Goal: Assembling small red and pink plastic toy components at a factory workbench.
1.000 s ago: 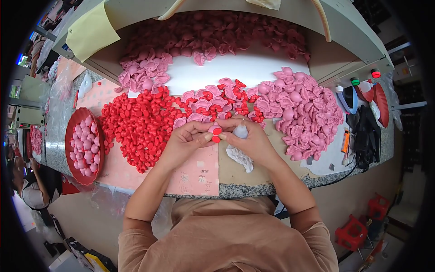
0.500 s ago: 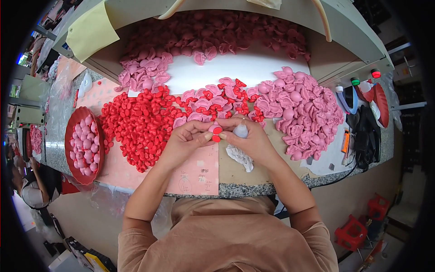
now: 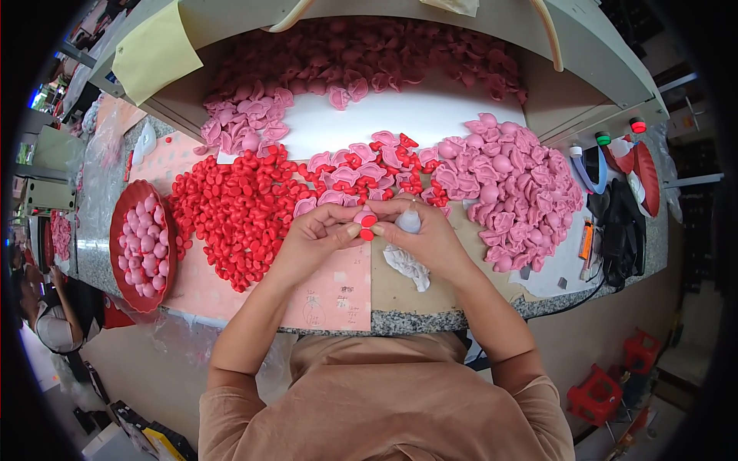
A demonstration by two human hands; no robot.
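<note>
Front and centre at the bench point(image 3: 430, 322), left hand point(image 3: 327, 230) and right hand point(image 3: 423, 237) both pinch one pink-and-red piece point(image 3: 369, 221), the right also hugging a cloudy little bottle point(image 3: 408, 222). Judging by looks, the pink balls point(image 3: 161, 252) in the red dish point(image 3: 146, 306) at nine o'clock are done; loads left though, red bits point(image 3: 246, 207) at nine-to-ten, pink shells point(image 3: 530, 184) around two-to-three.

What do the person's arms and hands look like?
The left hand and right hand wear no gloves, and no watch or bracelet shows. The forearms are bare too. The short sleeves are plain light brown, matching the shirt.
</note>
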